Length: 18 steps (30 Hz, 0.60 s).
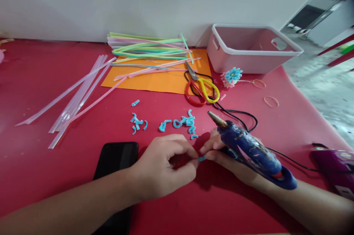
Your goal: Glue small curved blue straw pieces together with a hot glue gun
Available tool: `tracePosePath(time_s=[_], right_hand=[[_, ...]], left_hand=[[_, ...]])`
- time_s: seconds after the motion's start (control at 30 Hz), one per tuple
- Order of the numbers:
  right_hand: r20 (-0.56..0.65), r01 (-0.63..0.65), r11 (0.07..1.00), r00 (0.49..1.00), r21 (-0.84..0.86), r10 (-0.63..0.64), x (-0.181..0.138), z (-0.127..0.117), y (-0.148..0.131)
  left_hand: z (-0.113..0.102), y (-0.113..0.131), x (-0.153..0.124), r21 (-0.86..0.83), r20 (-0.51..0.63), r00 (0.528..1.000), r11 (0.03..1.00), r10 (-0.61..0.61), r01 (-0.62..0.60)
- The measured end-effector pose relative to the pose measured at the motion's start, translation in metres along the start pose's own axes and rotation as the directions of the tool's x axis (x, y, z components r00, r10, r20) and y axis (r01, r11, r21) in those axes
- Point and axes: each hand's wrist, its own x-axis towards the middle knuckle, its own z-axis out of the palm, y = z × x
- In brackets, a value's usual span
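Observation:
My left hand (166,165) is closed, thumb and forefinger pinching a short piece of blue pipe cleaner (202,158). My right hand (231,163) is wrapped round a dark blue hot glue gun (250,146), its metal nozzle tipped up and to the left. The right fingertips also reach the small blue piece, opposite the left ones. The gun's handle is mostly hidden in the palm. Just beyond both hands lie several curled blue pipe cleaner bits (188,121), with more bits (137,121) to the left.
Red-and-yellow-handled scissors (200,87) rest on an orange sheet (152,82) with pipe cleaners (149,49). Clear glue sticks (80,95) lie left. A phone (118,161) sits under my left forearm. A pink bin (249,58), flowers (231,76) and a purple device (333,167) stand right; a black cord (290,167) crosses.

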Motion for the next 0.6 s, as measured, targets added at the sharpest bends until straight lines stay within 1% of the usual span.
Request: tracePosePath(time_s=[0.13,0.23,0.27,0.33,0.47,0.53,0.6], right_hand=[[-0.008,0.079,0.997,0.997,-0.025,-0.079,0.005,-0.001,-0.001],[-0.042,0.069,0.995,0.997,-0.077,-0.072,0.007,0.000,-0.003],[-0.052,0.031,0.996,0.998,-0.081,-0.035,0.006,0.002,-0.002],[-0.134,0.010,1.000,0.991,-0.011,-0.012,0.003,0.004,0.000],[-0.112,-0.061,0.994,0.991,0.093,0.071,-0.002,0.006,0.008],[-0.098,-0.066,0.993,0.992,0.099,0.075,-0.003,0.006,0.010],[-0.096,-0.046,0.996,0.994,0.079,0.053,-0.002,0.005,0.009]], left_hand=[[-0.002,-0.001,0.001,-0.065,0.030,0.992,0.990,-0.122,0.124],[-0.003,-0.004,0.001,-0.061,-0.029,0.986,0.985,-0.163,0.161],[-0.004,-0.005,0.001,-0.041,-0.057,0.987,0.988,-0.149,0.146],[-0.003,-0.006,0.001,0.027,-0.102,0.992,0.996,-0.077,0.080],[-0.002,-0.004,0.001,0.164,-0.163,0.980,0.983,0.112,-0.085],[-0.002,-0.004,0.000,0.199,-0.170,0.972,0.971,0.165,-0.130],[-0.002,-0.004,-0.001,0.212,-0.162,0.969,0.966,0.184,-0.148]])
